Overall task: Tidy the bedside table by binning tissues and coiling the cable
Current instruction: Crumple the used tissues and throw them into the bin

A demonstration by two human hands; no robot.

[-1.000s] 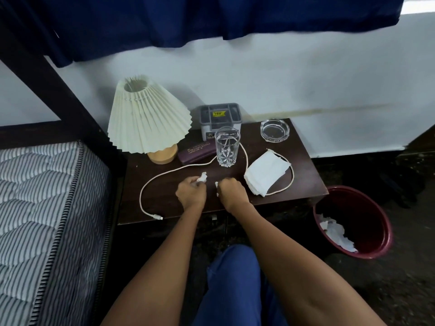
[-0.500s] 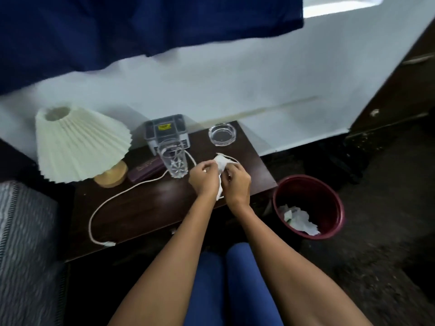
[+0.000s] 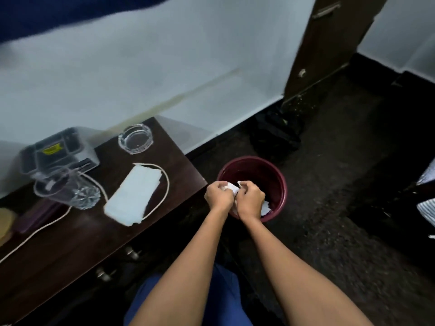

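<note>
Standing beside dark bedside table (image 3: 70,250), maroon bin (image 3: 281,182) on floor.

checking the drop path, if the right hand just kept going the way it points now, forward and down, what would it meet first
Most likely the inside of the dark red bin: the right hand holds crumpled tissue over its opening, with white paper lying inside. Depth is unclear.

We see crumpled white tissue (image 3: 231,188) over the maroon bin (image 3: 280,182); the white cable (image 3: 162,198) trails uncoiled across the table (image 3: 70,245).
</note>
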